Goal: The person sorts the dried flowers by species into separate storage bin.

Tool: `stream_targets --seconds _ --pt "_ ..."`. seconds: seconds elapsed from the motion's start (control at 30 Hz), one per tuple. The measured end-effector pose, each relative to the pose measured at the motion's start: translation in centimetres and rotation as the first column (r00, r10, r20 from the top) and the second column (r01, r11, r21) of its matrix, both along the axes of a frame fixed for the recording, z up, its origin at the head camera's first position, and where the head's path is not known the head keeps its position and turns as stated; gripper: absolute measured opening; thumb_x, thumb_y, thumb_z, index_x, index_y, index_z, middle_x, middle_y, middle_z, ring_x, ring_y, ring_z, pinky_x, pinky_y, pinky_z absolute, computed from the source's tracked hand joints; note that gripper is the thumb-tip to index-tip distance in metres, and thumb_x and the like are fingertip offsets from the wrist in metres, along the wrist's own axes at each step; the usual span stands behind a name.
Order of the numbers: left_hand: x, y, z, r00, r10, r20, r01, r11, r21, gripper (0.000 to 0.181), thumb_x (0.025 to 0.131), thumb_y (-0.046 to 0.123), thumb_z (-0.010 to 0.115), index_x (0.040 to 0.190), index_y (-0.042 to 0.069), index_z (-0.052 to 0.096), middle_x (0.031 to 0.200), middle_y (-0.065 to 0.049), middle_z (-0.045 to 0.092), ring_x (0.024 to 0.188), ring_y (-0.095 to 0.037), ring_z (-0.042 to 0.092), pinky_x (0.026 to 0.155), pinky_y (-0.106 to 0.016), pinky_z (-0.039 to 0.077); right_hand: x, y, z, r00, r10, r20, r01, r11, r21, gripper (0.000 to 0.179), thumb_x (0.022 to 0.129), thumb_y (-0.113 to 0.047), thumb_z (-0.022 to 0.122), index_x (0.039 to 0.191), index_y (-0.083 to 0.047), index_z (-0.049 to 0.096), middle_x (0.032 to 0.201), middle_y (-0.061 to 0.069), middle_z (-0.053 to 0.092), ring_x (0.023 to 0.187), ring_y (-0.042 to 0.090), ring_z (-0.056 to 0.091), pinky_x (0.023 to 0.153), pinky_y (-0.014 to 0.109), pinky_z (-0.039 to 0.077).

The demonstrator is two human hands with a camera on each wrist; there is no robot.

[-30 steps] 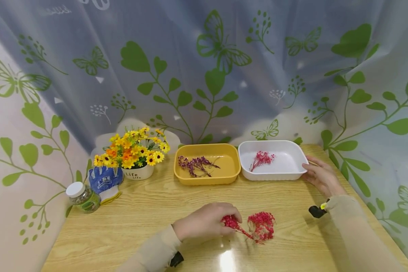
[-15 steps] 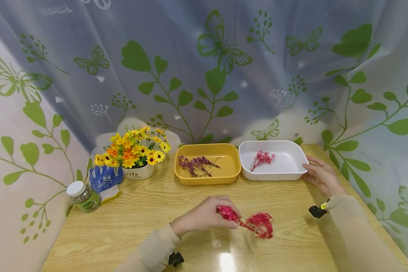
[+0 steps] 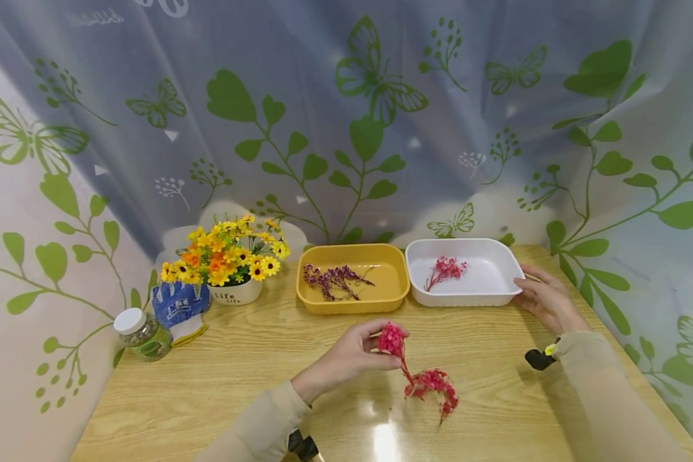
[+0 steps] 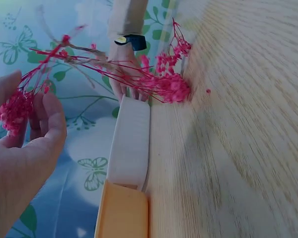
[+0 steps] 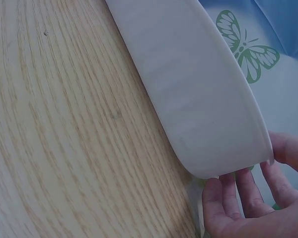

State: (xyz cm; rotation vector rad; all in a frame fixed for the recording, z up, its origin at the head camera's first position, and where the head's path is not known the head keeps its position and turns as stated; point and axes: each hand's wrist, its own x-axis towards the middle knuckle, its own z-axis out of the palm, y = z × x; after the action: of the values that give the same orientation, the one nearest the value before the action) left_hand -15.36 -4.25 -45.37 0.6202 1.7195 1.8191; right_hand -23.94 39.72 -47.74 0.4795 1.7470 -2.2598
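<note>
In the head view, my left hand (image 3: 349, 356) holds a bunch of pink-red dried flowers (image 3: 391, 340) over the table. One flower head stands up by the fingers; thin stems run down to a larger curved cluster at lower right. The left wrist view shows the flowers (image 4: 171, 88) spreading from the fingers, with pale tangled stems in the middle. My right hand (image 3: 548, 300) grips the right end of a white tray (image 3: 473, 299), fingers curled at its rim and side in the right wrist view. A small pink-red sprig (image 3: 446, 268) lies inside that tray.
Left of the white tray stands a yellow tray (image 3: 352, 308) with purple dried flowers (image 3: 337, 281). Farther left are a pot of yellow flowers (image 3: 233, 294), a blue-white glove (image 3: 179, 305) and a white-lidded jar (image 3: 144, 337). A patterned curtain (image 3: 323, 128) hangs behind the table.
My left hand has moved slightly up and turned, lifting the near flower head upright while the other cluster swings down and left. The right hand stays at the white tray.
</note>
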Motion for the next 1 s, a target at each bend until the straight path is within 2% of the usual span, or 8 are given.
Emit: stream_targets --seconds 0.23,0.33,0.43,0.57,0.7,0.83,1.0 --pt "-0.1 0.1 0.1 0.998 -0.014 -0.055 0.016 0.999 0.047 0.04 0.097 0.006 0.073 0.135 -0.004 0.063 0.134 -0.022 0.07 0.111 -0.008 0.071 0.101 -0.028 0.06 0.0 -0.2 0.3 1.0 0.002 0.009 -0.002 1.0 -0.001 0.08 0.104 -0.012 0.066 0.169 -0.018 0.02 0.093 -0.018 0.074 0.093 0.002 0.073 0.082 0.023 0.062" --pt "0.0 0.0 0.4 0.999 -0.036 -0.019 0.038 0.994 0.103 0.044 0.099 0.01 0.071 0.138 -0.006 0.058 0.126 -0.02 0.073 0.109 -0.009 0.073 0.103 -0.037 0.061 0.0 -0.2 0.4 1.0 0.0 0.01 0.0 1.0 -0.003 0.079 0.104 -0.012 0.067 0.168 -0.019 0.021 0.093 -0.018 0.074 0.093 0.002 0.073 0.082 0.023 0.062" --pt "0.1 -0.1 0.9 0.995 -0.086 0.045 0.078 0.983 0.164 0.053 0.102 0.015 0.069 0.146 -0.006 0.05 0.117 -0.009 0.075 0.108 -0.011 0.074 0.107 -0.049 0.059 0.0 -0.1 0.2 1.0 -0.006 0.008 0.006 1.0 -0.012 0.073 0.104 -0.011 0.066 0.165 -0.02 0.028 0.094 -0.017 0.075 0.093 0.003 0.073 0.082 0.023 0.062" --pt "0.1 0.1 1.5 0.984 -0.141 0.113 0.111 0.965 0.238 0.057 0.105 0.015 0.064 0.154 -0.002 0.04 0.112 0.002 0.068 0.109 -0.014 0.075 0.106 -0.049 0.06 0.0 -0.1 0.2 1.0 -0.011 0.01 0.011 1.0 -0.021 0.063 0.103 -0.01 0.067 0.157 -0.022 0.037 0.095 -0.016 0.075 0.092 0.003 0.073 0.082 0.024 0.062" --pt "-0.1 0.4 2.2 0.975 -0.123 0.183 0.06 0.947 0.316 0.056 0.107 0.009 0.058 0.159 0.008 0.039 0.116 0.002 0.063 0.107 -0.015 0.074 0.1 -0.041 0.063 0.1 -0.1 0.3 1.0 -0.01 0.011 0.01 1.0 -0.014 0.062 0.103 -0.011 0.068 0.156 -0.022 0.038 0.095 -0.016 0.075 0.092 0.003 0.073 0.082 0.023 0.062" --pt "-0.9 0.8 2.8 0.961 -0.097 0.259 -0.012 0.921 0.39 0.054 0.107 0.011 0.056 0.159 0.016 0.04 0.118 0.002 0.065 0.107 -0.014 0.071 0.1 -0.039 0.063 0.0 0.0 0.2 1.0 -0.005 0.006 0.005 1.0 -0.015 0.066 0.104 -0.012 0.067 0.16 -0.021 0.033 0.094 -0.016 0.075 0.093 0.003 0.073 0.082 0.023 0.062" --pt "-2.3 1.5 3.7 0.931 -0.082 0.357 -0.086 0.898 0.431 0.051 0.111 0.015 0.049 0.16 0.018 0.037 0.119 0.001 0.064 0.111 -0.017 0.067 0.108 -0.044 0.058 0.0 -0.1 0.1 1.0 -0.002 -0.002 0.002 1.0 -0.019 0.063 0.104 -0.011 0.065 0.159 -0.022 0.035 0.093 -0.016 0.076 0.093 0.003 0.074 0.083 0.023 0.062"
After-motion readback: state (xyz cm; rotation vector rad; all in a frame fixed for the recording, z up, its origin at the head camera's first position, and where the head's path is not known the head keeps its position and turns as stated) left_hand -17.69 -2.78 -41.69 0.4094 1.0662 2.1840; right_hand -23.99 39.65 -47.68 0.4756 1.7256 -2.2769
